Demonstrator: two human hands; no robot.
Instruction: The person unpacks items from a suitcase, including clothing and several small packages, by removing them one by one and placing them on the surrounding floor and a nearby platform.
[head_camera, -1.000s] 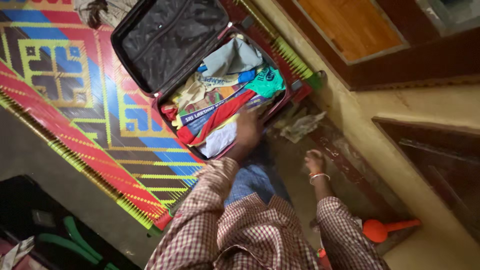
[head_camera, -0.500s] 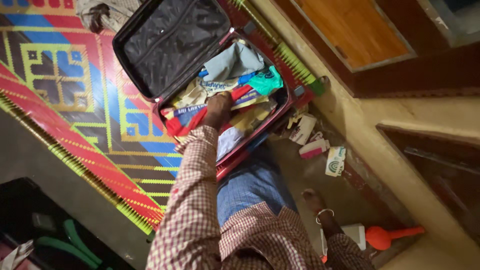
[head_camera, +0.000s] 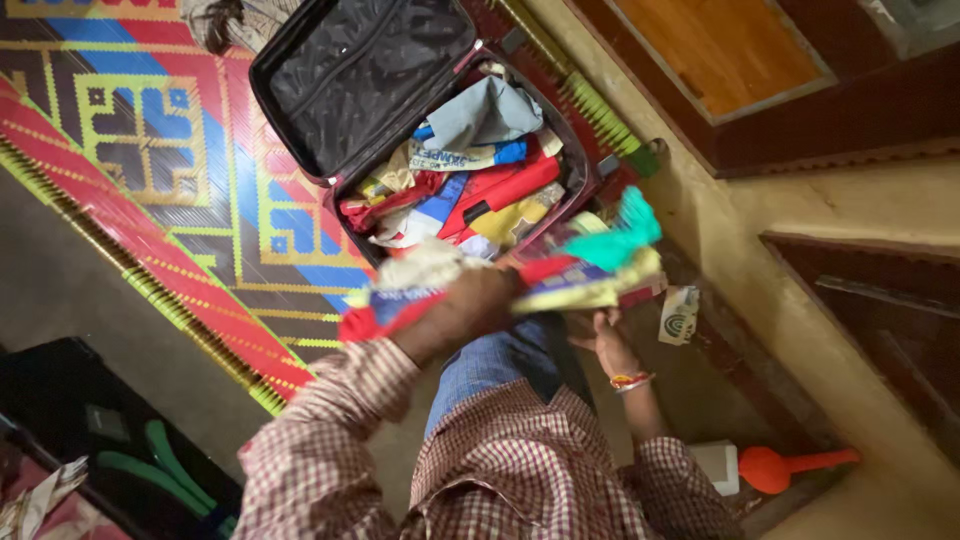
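Much of the lifted bundle of folded clothes in red, blue, yellow and teal blurs together at the centre of the frame, so its separate pieces are hard to make out, and it hides the near rim of the open maroon hard-shell suitcase behind it. At the lower left a dark case with green curved shapes is cut off by the frame edge and too dim to identify.

The left hand is clamped on the bundle's left end, fingers wrapped over the cloth, holding it above the person's blue-clad knee, just below the suitcase. The right hand sits directly under the bundle's right end, palm up and fingers spread apart; it seems to touch the cloth from below, though the contact itself is hidden.

The suitcase lies in the upper middle of the frame on a woven mat patterned in red, blue and yellow-green, its black-lined lid thrown back toward the upper left. Its tray holds a loose heap of garments: grey, blue, red, yellow and cream.

An orange plastic funnel lies on the floor at the lower right, well apart from the hands.
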